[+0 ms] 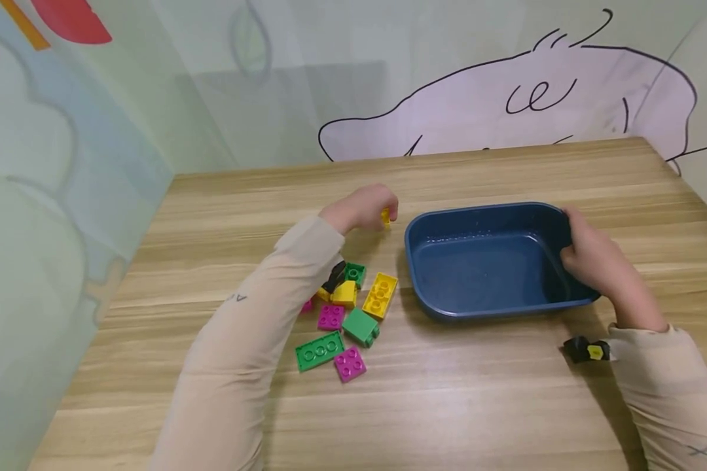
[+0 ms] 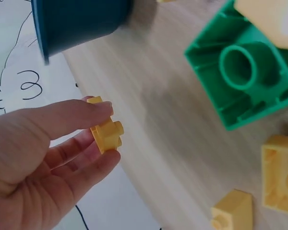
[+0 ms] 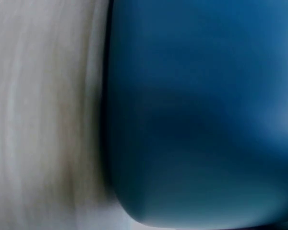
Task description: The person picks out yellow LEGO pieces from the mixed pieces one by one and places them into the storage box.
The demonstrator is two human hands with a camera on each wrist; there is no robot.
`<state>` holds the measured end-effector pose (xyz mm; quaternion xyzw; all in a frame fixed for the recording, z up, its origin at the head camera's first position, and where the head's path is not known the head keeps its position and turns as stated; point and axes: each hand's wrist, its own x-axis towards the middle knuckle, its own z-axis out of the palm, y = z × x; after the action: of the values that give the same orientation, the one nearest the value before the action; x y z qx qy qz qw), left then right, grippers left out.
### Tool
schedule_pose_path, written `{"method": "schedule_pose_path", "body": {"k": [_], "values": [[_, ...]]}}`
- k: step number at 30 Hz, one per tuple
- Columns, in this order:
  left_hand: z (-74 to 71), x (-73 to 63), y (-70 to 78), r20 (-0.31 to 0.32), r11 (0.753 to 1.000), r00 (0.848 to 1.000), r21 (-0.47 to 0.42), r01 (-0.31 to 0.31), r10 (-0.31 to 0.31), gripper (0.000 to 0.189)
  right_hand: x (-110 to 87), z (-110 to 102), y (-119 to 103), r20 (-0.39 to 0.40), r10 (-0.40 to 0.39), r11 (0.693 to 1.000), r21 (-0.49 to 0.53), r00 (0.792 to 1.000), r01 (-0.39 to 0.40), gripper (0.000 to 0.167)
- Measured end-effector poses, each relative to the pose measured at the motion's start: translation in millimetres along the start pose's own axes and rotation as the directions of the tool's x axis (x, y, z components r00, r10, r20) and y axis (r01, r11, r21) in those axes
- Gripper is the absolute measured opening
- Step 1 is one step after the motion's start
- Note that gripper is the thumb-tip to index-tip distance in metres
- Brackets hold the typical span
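My left hand (image 1: 365, 206) pinches a small yellow toy brick (image 1: 385, 218) between thumb and fingers, to the left of a dark blue tub (image 1: 486, 268). The left wrist view shows the brick (image 2: 107, 130) tilted, studs facing right. My right hand (image 1: 592, 252) grips the tub's right end, thumb inside the wall; no bricks show on the tub floor. In the right wrist view the tub (image 3: 197, 120) fills most of the frame, blurred, and the hand is out of sight. Near my left forearm lie a green square brick (image 1: 354, 275) and a yellow brick (image 1: 380, 296).
Nearer on the wooden table (image 1: 448, 405) lie a green block (image 1: 361, 327), a long green brick (image 1: 320, 351) and magenta bricks (image 1: 350, 364). My left sleeve partly covers the pile. A wall with drawings (image 1: 448, 124) stands behind the table's far edge.
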<state>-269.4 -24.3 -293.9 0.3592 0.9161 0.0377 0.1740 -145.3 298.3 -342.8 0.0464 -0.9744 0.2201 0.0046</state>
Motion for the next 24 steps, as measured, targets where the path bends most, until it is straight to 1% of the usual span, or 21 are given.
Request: {"method": "schedule_pose_path", "body": {"k": [6,17,24], "values": [[-10.2,-2.8,8.3,0.016,0.999,0.999,0.004,0.034,-0.035,0.023,1.0,-1.0,1.2,-0.003,0.003,1.000,0.006,1.000,-0.003,0.066],[-26.1,-6.2,24.3,0.000,1.000,1.000,-0.005,-0.006,0.006,0.023,1.4,-0.5,0.0,0.013,0.013,1.000,0.015,1.000,-0.013,0.066],[-33.6,-4.5,43.8,0.023,1.000,1.000,0.001,0.012,-0.012,0.026,1.4,0.4,-1.7,0.021,0.034,0.999,0.008,0.999,-0.034,0.067]]}}
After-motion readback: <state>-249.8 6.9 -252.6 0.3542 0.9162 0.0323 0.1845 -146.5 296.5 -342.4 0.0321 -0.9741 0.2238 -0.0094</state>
